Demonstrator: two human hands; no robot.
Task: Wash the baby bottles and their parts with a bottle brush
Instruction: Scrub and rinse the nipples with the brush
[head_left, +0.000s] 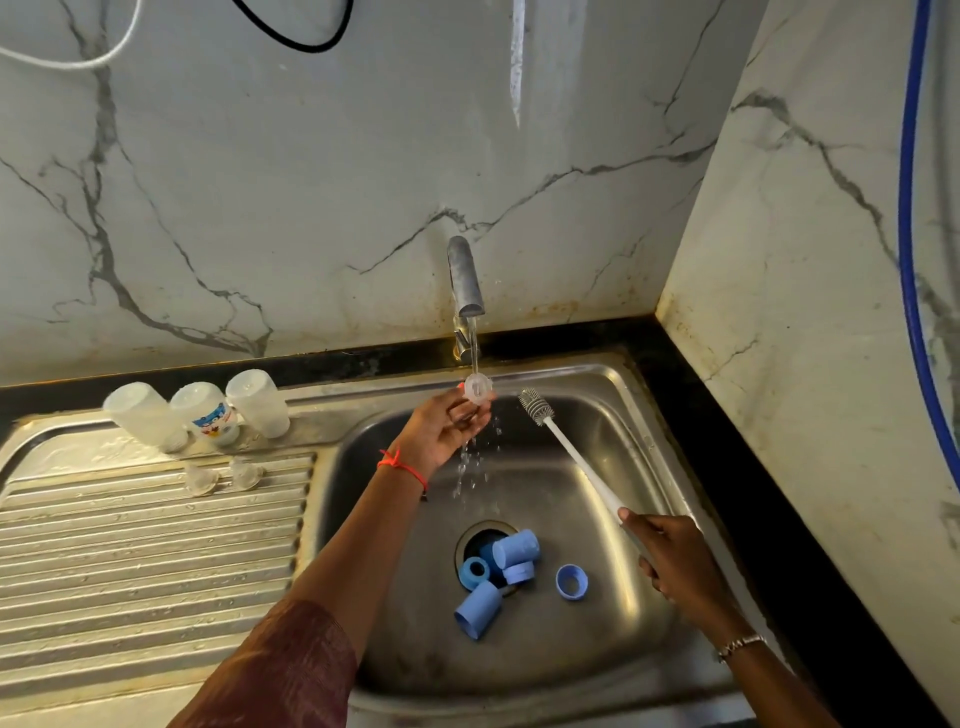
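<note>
Clear, probably a teat, the part (478, 387) pinched in the left hand (447, 431) lies just left of the right hand's (670, 561) gripped bottle brush (571, 457), slanting toward it.

Sink (639, 415) was brushed steel, dull and stained; ribbed drainboard (156, 545) steel too. Bottles (200, 410) looked translucent plastic, caps (478, 608) matt blue plastic, wall (311, 182) glossy marble.

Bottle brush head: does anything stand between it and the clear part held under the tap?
Nothing visible does. The brush head is just right of the clear part the left hand pinches; only air lies between.
</note>
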